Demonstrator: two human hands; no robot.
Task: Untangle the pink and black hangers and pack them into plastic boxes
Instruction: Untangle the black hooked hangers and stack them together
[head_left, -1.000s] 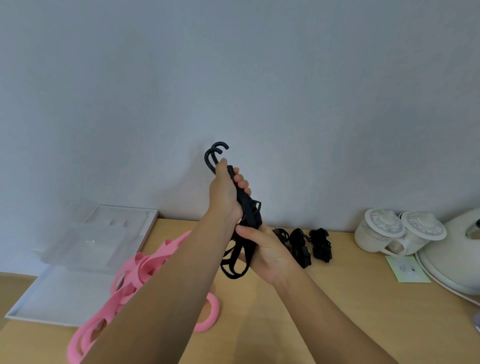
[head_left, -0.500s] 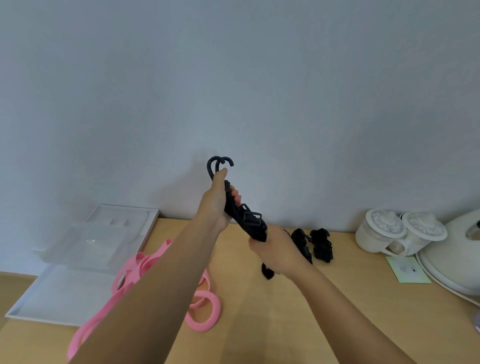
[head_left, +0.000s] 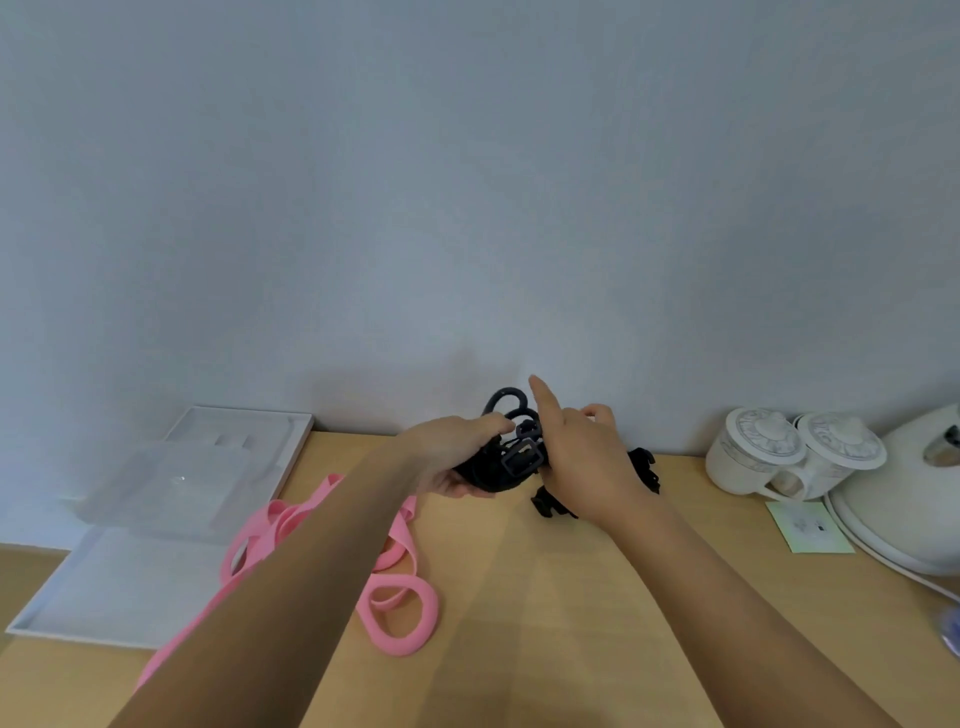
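Observation:
My left hand (head_left: 457, 449) grips a folded bundle of black hangers (head_left: 511, 457) just above the wooden table, hooks pointing toward the wall. My right hand (head_left: 584, 457) rests against the bundle's right side with the index finger raised; its grip is hidden. More black hangers (head_left: 550, 506) lie on the table under and behind my right hand. A tangle of pink hangers (head_left: 397, 608) lies on the table under my left forearm. A clear plastic box (head_left: 166, 488) sits at the left on a white tray (head_left: 93, 597).
Two white lidded ceramic cups (head_left: 795, 452) stand at the back right by the wall. A white appliance (head_left: 914, 499) fills the right edge, with a pale green card (head_left: 808, 527) in front of it. The wall runs close behind the table.
Both hands have come down from chest height to just above the table with the black hangers. The bundle turned from upright to nearly flat.

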